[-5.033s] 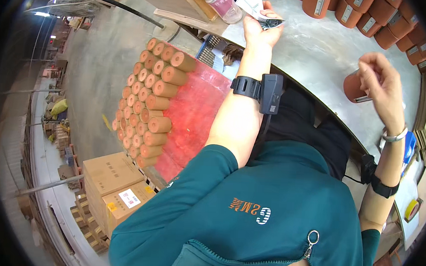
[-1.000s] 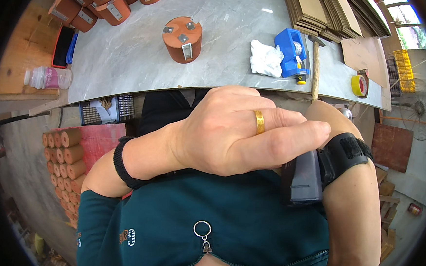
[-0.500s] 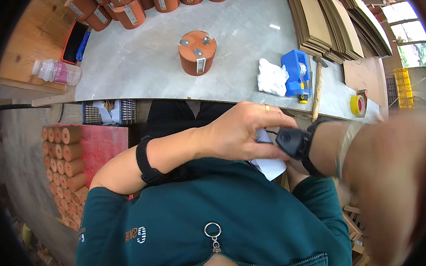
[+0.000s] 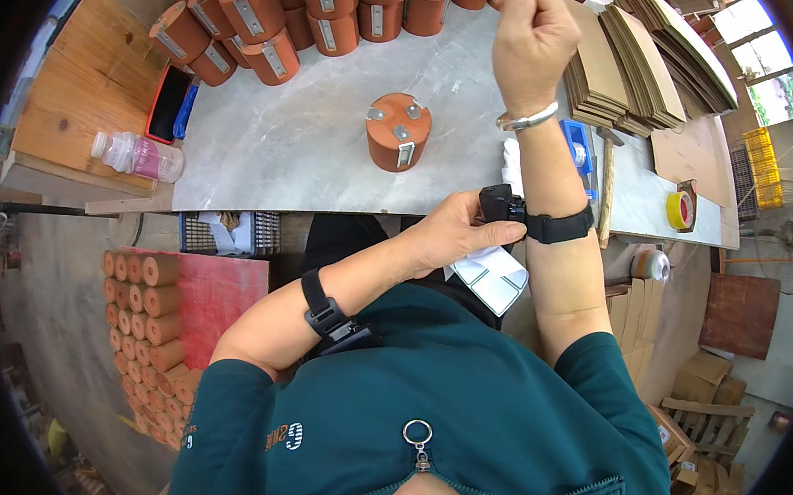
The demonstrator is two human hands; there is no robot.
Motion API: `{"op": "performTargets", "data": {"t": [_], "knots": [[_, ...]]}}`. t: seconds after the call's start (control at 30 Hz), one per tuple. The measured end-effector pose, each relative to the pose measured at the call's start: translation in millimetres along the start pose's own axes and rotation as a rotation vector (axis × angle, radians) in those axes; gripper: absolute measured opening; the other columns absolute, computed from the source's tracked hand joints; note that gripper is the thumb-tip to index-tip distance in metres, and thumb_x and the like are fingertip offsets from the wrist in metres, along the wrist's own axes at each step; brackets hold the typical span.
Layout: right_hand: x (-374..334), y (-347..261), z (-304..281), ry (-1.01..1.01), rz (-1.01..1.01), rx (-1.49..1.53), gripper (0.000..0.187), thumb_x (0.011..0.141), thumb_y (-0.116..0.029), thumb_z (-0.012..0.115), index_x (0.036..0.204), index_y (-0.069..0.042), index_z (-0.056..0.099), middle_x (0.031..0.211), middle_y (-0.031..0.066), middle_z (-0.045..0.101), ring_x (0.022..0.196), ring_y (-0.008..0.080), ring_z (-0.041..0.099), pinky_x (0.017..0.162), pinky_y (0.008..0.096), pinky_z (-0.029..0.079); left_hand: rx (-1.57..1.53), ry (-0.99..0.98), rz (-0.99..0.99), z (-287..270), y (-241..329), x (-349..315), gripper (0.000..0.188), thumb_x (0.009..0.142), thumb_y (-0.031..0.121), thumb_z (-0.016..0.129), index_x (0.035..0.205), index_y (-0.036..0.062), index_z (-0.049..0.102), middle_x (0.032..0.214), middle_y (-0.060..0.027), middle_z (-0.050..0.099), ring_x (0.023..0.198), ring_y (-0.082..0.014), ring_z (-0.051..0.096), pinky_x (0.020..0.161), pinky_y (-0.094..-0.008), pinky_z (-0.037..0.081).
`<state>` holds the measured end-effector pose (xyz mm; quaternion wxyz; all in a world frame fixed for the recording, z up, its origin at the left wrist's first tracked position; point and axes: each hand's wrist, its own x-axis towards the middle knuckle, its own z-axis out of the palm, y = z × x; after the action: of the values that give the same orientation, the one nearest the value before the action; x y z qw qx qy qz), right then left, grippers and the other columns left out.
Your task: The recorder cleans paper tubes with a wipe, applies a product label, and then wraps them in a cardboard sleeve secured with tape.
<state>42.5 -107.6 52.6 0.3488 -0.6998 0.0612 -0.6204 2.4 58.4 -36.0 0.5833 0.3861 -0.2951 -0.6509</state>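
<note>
My left hand is closed on a small black wrist camera, its thumb against the lower side. The camera sits on a black strap around my right forearm. Just below these fingers hangs a white label sheet with dark green outlines; whether the hand also grips it is hidden. My right hand is raised over the table in a fist, with nothing showing in it; a silver bangle circles that wrist. Left of it, an orange-brown clay cylinder with metal brackets stands on the grey table.
More bracketed cylinders are stacked at the back, beside cardboard sheets. A blue tape dispenser, hammer and yellow tape roll lie right. Left are a plastic bottle and piled clay cylinders.
My right arm has swung from the right side to upright over the table, its hand now a fist. My left hand has closed on the camera. The view has shifted slightly.
</note>
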Motion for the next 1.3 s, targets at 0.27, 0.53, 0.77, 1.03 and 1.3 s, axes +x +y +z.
{"op": "performTargets", "data": {"t": [0.27,0.53,0.77,1.03,1.3], "knots": [[-22,6,21,-0.152,0.002,-0.084,0.029,0.095,-0.016,0.062,0.069,-0.005,0.054,0.056,0.0045,0.049,0.051,0.0128,0.046,0.048,0.0303,0.039,-0.203,0.046,-0.084,-10,-17,5,0.041,0.095,0.032,0.066,0.120,-0.0005,0.063,0.105,-0.0070,0.069,0.085,-0.0115,0.067,0.071,-0.0255,0.056],[-28,2,41,-0.214,-0.098,-0.102,0.028,0.089,-0.018,0.068,0.067,-0.006,0.057,0.053,0.0066,0.054,0.045,0.0185,0.053,0.046,0.0308,0.041,-0.570,-0.059,-0.056,-12,-34,3,0.032,0.097,0.031,0.064,0.105,0.0002,0.067,0.093,-0.0082,0.072,0.074,-0.0127,0.069,0.067,-0.0252,0.057],[-17,15,40,-0.217,-0.040,-0.139,0.032,0.092,-0.019,0.065,0.067,-0.003,0.051,0.057,0.0155,0.052,0.050,0.0332,0.051,0.047,0.0386,0.039,-0.576,-0.066,-0.112,-16,-38,2,0.026,0.097,0.030,0.065,0.087,0.0058,0.067,0.072,-0.0035,0.068,0.060,-0.0112,0.064,0.053,-0.0264,0.052],[-22,-21,-9,-0.541,0.225,-0.203,0.021,0.090,-0.017,0.069,0.077,-0.003,0.060,0.064,0.0124,0.056,0.054,0.0258,0.054,0.053,0.0363,0.043,-0.107,0.098,-0.193,-28,14,-20,0.044,0.104,0.037,0.049,0.134,0.0049,0.051,0.121,-0.0076,0.064,0.108,-0.0124,0.061,0.094,-0.0295,0.052],[-66,-76,-52,-0.868,0.403,-0.039,0.035,0.086,-0.025,0.075,0.107,-0.001,0.063,0.076,0.0104,0.064,0.063,0.0188,0.064,0.059,0.0301,0.050,-0.125,0.516,0.226,-44,48,-55,0.037,0.105,0.040,0.047,0.115,0.0051,0.056,0.098,-0.0036,0.059,0.091,-0.0108,0.060,0.080,-0.0257,0.051]]}}
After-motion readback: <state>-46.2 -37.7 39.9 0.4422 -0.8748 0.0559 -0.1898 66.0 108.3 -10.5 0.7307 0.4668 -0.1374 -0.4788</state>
